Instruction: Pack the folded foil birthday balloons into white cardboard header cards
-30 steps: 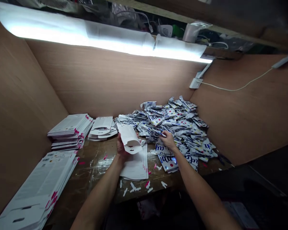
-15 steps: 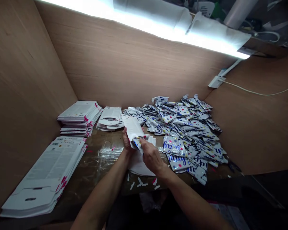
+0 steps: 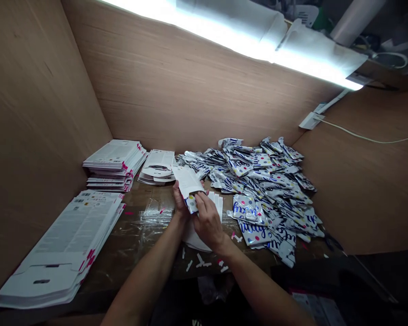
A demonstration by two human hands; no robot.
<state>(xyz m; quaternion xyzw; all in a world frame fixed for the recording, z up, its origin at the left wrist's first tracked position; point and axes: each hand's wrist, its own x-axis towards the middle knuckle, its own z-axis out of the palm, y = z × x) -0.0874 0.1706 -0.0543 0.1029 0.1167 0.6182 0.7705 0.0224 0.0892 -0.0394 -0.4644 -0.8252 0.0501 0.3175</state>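
My left hand (image 3: 180,200) is closed round the side of a white printed cardboard sleeve (image 3: 187,180), tilted with its open end toward me. A folded foil packet with coloured dots (image 3: 191,203) sticks partly out of that end. My right hand (image 3: 207,217) has its fingers at the opening, closed on the packet; the fingertips are partly hidden inside. Under my hands lie more white sleeves (image 3: 197,240) on the table. To the right spreads a big heap of dotted foil packets with blue lettering (image 3: 258,181).
Stacks of flat white sleeves stand at the left, a long stack (image 3: 64,240) in front and a shorter stack (image 3: 114,156) behind. A small pile (image 3: 156,165) sits at the back. Paper scraps (image 3: 202,261) lie near the front edge. Scissors (image 3: 331,242) rest at the right.
My right hand has shifted left against the sleeve's opening, its fingers now reaching in. More of the dotted packet shows at the opening. The view has turned slightly.
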